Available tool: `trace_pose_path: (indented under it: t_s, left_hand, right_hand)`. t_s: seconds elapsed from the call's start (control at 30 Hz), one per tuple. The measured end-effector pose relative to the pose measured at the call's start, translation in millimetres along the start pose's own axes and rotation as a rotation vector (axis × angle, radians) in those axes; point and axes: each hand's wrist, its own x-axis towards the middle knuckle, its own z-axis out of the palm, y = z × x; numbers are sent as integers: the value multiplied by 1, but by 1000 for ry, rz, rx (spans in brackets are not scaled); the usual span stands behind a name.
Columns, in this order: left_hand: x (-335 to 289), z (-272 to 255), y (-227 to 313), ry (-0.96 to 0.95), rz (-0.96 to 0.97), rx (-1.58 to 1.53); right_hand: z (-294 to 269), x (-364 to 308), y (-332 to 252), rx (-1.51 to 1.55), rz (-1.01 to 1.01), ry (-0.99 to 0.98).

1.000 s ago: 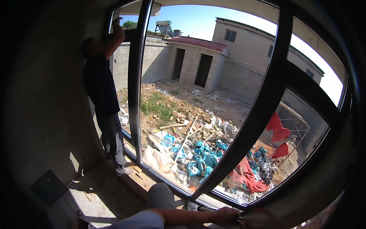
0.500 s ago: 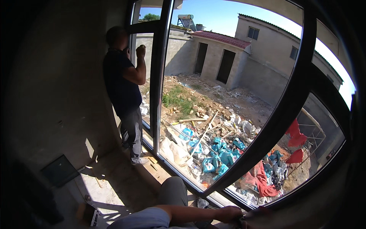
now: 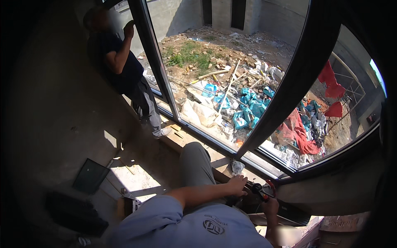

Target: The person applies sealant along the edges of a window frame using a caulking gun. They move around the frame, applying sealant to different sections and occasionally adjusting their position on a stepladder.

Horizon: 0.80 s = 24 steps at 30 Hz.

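My left hand (image 3: 236, 185) reaches across my body above the low sill, its fingers partly spread, with nothing visible in it. Just right of it, my right hand (image 3: 271, 206) is closed around a black-and-red hand tool (image 3: 260, 191). The tool's round black end points toward my left hand, and a curved red part rises beside the window frame. Its exact kind is hard to make out. A crumpled clear plastic bag (image 3: 237, 167) lies on the sill (image 3: 221, 162) just beyond my left hand.
A large dark-framed window (image 3: 285, 124) stands ahead, with rubble and blue bags outside. At the left, another person (image 3: 120, 62) stands by the frame with an arm raised. A dark panel (image 3: 91, 175) lies on the floor. Cardboard boxes (image 3: 343, 223) sit at lower right.
My view has tilted downward, bringing my shirt, right hand and the black-and-red tool into sight. My left hand has drawn back from the lower window frame. The other person's arm stays raised.
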Motion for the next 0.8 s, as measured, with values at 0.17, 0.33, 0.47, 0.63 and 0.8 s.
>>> trace_pose_path:
  t_s: [0.17, 0.33, 0.47, 0.63, 0.8]
  left_hand:
    - [-9, 16, -28, -107, -62, 67]
    - [-6, 20, -38, -183, -139, 74]
    - [-7, 18, -42, -232, -174, 1]
    - [3, 44, -71, -10, -153, -305]
    - [9, 23, -54, 82, -161, -503]
  right_hand:
    - [50, 31, 39, -81, -176, -93]
    - [90, 33, 81, -171, -163, -149]
    - [111, 30, 93, -186, -215, -200]
    - [131, 37, 93, -231, -294, -223]
    - [144, 62, 91, -237, -401, -240]
